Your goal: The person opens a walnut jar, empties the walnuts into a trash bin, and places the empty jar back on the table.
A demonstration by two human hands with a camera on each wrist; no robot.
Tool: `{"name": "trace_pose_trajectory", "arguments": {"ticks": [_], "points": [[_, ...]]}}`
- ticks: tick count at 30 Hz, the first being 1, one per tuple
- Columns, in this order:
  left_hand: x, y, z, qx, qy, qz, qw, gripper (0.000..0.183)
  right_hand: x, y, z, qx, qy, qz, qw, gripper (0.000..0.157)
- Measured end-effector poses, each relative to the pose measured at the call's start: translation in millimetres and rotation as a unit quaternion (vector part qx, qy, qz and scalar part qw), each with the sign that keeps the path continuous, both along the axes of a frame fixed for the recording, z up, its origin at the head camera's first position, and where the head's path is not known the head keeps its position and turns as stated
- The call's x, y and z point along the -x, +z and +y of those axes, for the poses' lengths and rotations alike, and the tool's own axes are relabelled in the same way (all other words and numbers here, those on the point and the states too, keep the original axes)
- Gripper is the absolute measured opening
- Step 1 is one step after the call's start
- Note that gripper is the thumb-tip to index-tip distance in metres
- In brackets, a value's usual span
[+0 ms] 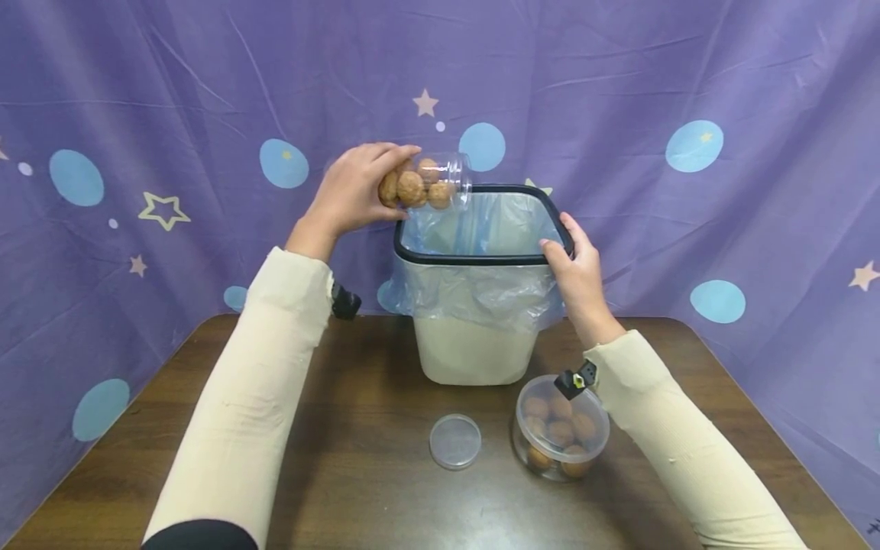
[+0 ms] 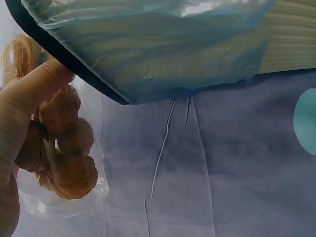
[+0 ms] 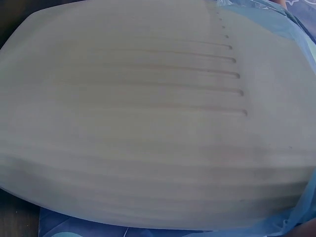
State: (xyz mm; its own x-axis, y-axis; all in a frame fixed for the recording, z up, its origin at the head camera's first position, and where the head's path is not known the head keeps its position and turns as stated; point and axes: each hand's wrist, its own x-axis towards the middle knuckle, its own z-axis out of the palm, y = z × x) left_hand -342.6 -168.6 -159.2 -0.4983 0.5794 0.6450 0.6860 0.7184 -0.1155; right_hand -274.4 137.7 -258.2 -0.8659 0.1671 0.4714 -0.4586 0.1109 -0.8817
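My left hand [image 1: 354, 187] grips a clear plastic jar [image 1: 462, 172] tipped onto its side, its mouth facing right at the bin's left rim. Several walnuts [image 1: 411, 189] lie inside; in the left wrist view the walnuts [image 2: 75, 175] show through the clear wall beside a finger. A pale trash bin [image 1: 474, 351] stands upright, lined with a blue translucent bag [image 1: 481, 298] folded out under its black rim [image 1: 481, 260]. At the rim's right corner, my right hand [image 1: 580, 271] holds on, thumb over the edge. The right wrist view is mostly filled by the bin's wall [image 3: 138, 123].
On the brown table [image 1: 371, 473], a round translucent lid [image 1: 455, 441] lies flat in front of the bin. To its right, beneath the right wrist, sits a lidded clear tub [image 1: 560, 431] of round brown walnuts. A purple patterned curtain [image 1: 584, 69] hangs behind.
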Motion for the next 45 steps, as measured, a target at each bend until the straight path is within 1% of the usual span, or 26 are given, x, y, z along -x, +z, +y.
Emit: {"name": "trace_pose_trajectory", "arguments": {"ticks": [4,7,13,16,23,27,30,32,35,40,45], "points": [[1.8,1.8,3,0.012,-0.012,0.006,0.9998,0.084,0.8,-0.4,0,-0.001,-0.002,0.002,1.000,0.064],[2.1,3.3,6,0.024,-0.014,0.010,0.9996,0.082,0.7,-0.5,0,-0.002,-0.005,0.002,1.000,0.064],[1.5,5.1,9,0.053,0.008,-0.008,0.9985,0.083,-0.2,-1.1,-1,-0.005,-0.002,0.000,1.000,0.064],[1.0,6.2,10,0.065,0.016,-0.011,0.9977,0.085,-0.2,-1.3,-1,-0.005,0.001,0.003,1.000,0.064],[-1.4,9.2,13,0.078,0.016,0.014,0.9967,0.085,0.3,-1.6,-1,-0.011,-0.005,0.001,1.000,0.064],[-2.9,9.5,15,0.086,0.022,0.017,0.9959,0.084,0.8,-1.4,0,-0.012,-0.010,0.004,1.000,0.064],[-3.3,9.1,17,0.094,0.013,0.017,0.9953,0.084,0.9,-1.3,0,-0.013,-0.015,0.008,1.000,0.064],[-3.5,8.8,19,0.101,0.008,0.024,0.9946,0.084,0.8,-1.7,1,-0.014,-0.019,0.009,1.000,0.063],[-4.2,8.8,20,0.108,0.010,0.034,0.9936,0.084,0.3,-2.0,1,-0.014,-0.021,0.010,1.000,0.063],[-6.3,9.5,22,0.103,0.019,0.025,0.9942,0.085,-0.4,-1.6,1,-0.010,-0.021,0.011,1.000,0.062],[-8.1,11.4,24,0.107,0.034,0.015,0.9935,0.085,-1.2,-1.2,2,-0.011,-0.020,0.014,1.000,0.063]]}}
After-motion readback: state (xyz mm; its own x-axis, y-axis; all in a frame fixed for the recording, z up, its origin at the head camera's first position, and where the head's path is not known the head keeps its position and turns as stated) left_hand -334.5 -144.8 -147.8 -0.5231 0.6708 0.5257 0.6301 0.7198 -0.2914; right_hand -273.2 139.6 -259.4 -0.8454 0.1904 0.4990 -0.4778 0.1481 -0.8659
